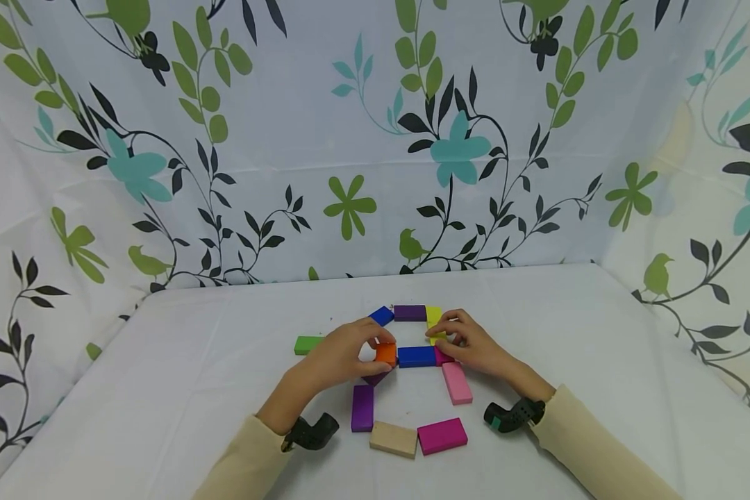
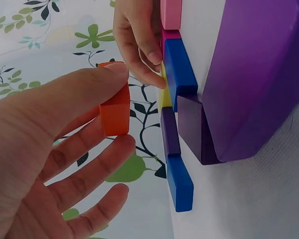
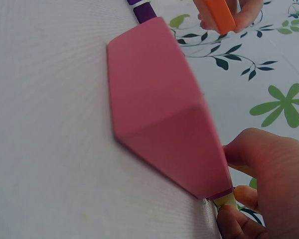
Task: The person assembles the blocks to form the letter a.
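My left hand [image 1: 337, 353] pinches an orange block [image 2: 116, 117] between thumb and fingertips, raised off the cloth in the left wrist view. Below it in the head view, a dark purple block [image 1: 376, 379] is partly hidden by that hand. My right hand [image 1: 480, 349] has its fingers curled at a yellow block [image 1: 434, 316], gripping its near end. Beside the right fingers, a magenta block [image 1: 441, 356] is mostly covered. It meets the right end of a blue block [image 1: 416, 357]. A pink block [image 3: 157, 84] fills the middle of the right wrist view.
Blocks form a figure-eight-like outline on the white cloth [image 1: 194, 417]. A purple block [image 1: 362, 408], a tan block [image 1: 393, 439] and a magenta block [image 1: 442, 436] lie nearest. Farther back are another blue block [image 1: 382, 316] and a dark purple one [image 1: 409, 313]. A green block [image 1: 307, 345] lies left.
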Tool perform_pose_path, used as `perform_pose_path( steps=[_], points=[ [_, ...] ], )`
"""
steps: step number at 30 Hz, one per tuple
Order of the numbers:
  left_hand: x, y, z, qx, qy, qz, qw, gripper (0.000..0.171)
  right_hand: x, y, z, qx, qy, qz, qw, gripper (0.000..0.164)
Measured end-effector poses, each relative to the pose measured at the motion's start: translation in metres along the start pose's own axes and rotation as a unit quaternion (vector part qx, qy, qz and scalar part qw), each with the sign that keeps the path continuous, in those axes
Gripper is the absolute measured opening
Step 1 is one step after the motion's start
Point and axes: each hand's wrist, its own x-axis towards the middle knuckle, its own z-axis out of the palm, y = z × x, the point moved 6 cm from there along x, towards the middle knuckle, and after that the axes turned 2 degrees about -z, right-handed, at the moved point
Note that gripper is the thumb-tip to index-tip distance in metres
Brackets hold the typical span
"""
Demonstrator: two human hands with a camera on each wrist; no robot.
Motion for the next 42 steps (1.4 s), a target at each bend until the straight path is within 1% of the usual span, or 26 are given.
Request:
perform_pose_path(
  steps=[6,13,16,20,28,32,38,42],
  points=[
    [0.001,0.006,0.003,-0.003,-0.01,0.014,0.9998,0.033,0.0,0.002,0.0,0.0,-0.002,0.006,1.0,0.021],
    [0.002,0.019,0.005,0.027,-0.009,0.048,0.9984,0.032,0.0,0.002,0.0,-0.005,-0.001,0.006,1.0,0.021],
    [0.003,0.024,0.007,0.039,-0.012,0.055,0.9977,0.031,0.0,0.002,0.0,-0.006,-0.001,0.005,1.0,0.022],
    [0.003,0.03,0.009,0.041,-0.023,0.054,0.9974,0.031,0.0,0.0,0.0,-0.005,0.0,0.003,1.0,0.022],
    [0.002,0.042,0.016,0.026,-0.035,0.08,0.9959,0.029,0.001,0.001,0.0,-0.001,-0.002,-0.004,1.0,0.022],
    [0.003,0.047,0.021,0.027,-0.04,0.084,0.9953,0.03,0.001,0.002,-0.001,0.001,-0.004,-0.008,1.0,0.021],
    [0.006,0.052,0.028,0.038,-0.05,0.091,0.9938,0.031,0.002,0.002,-0.002,0.002,-0.001,-0.005,1.0,0.022],
    [0.01,0.059,0.033,0.054,-0.056,0.105,0.9914,0.032,0.001,0.003,-0.003,0.003,0.003,-0.005,1.0,0.022]
  ],
)
